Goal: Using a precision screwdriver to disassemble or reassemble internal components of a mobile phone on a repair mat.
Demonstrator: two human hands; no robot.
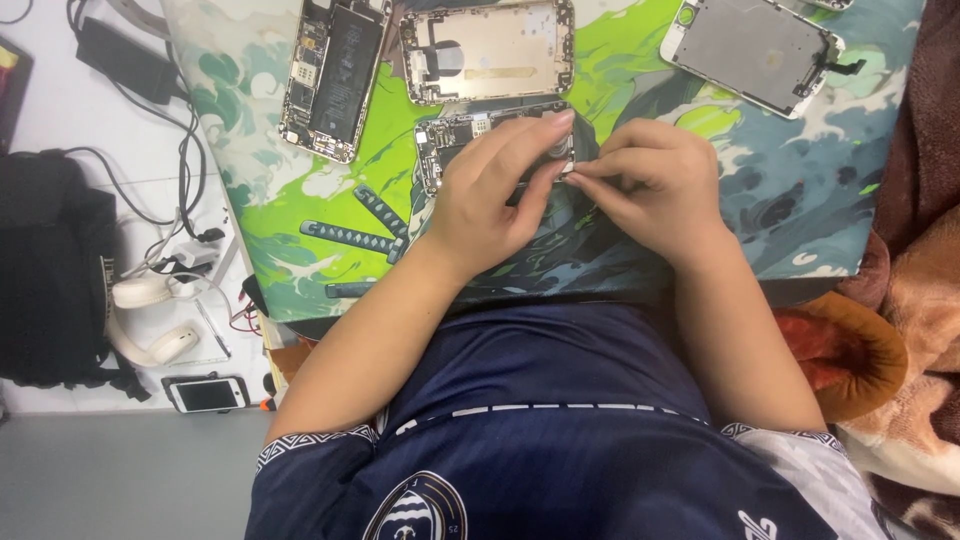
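Observation:
An opened phone body (450, 140) with exposed circuit parts lies on a green and blue patterned mat (780, 200). My left hand (490, 200) rests over it, fingers stretched to its right end. My right hand (650, 185) meets it there, fingertips pinched on a small part at the phone's edge. The part itself is too small to make out.
Another opened phone with a black battery (330, 75), an empty gold phone shell (488, 48) and a detached screen panel (750, 50) lie at the mat's far side. Left of the mat are a black bag (50, 270), cables, white headphones (150, 320) and a small phone (205, 393). Blankets (920, 300) are at right.

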